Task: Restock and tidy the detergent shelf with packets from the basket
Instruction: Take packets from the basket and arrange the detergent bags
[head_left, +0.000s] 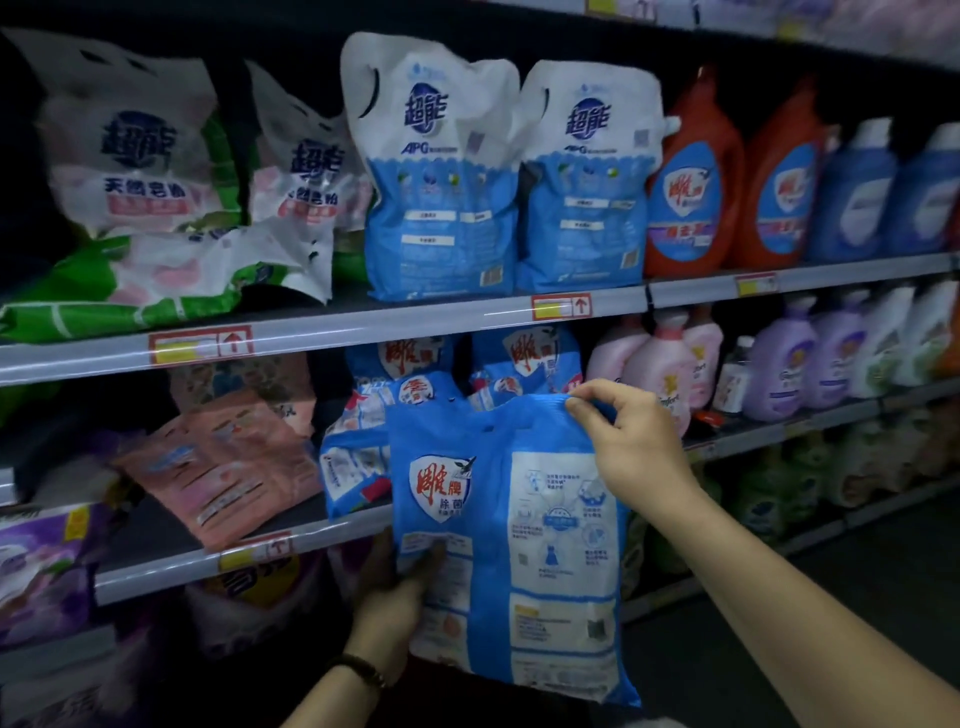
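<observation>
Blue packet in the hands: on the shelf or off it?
Off it. The blue packet hangs in front of the middle shelf; the right hand pinches its top edge and the left hand grips its lower corner.

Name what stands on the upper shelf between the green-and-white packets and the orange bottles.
Two white-and-blue pouches stand upright side by side between the green-and-white packets and the orange bottles; the head view shows it.

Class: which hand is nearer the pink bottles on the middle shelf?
Right. The right hand pinches the blue packet at its top, beside the pink bottles; the left hand grips its lower left, far below.
</observation>
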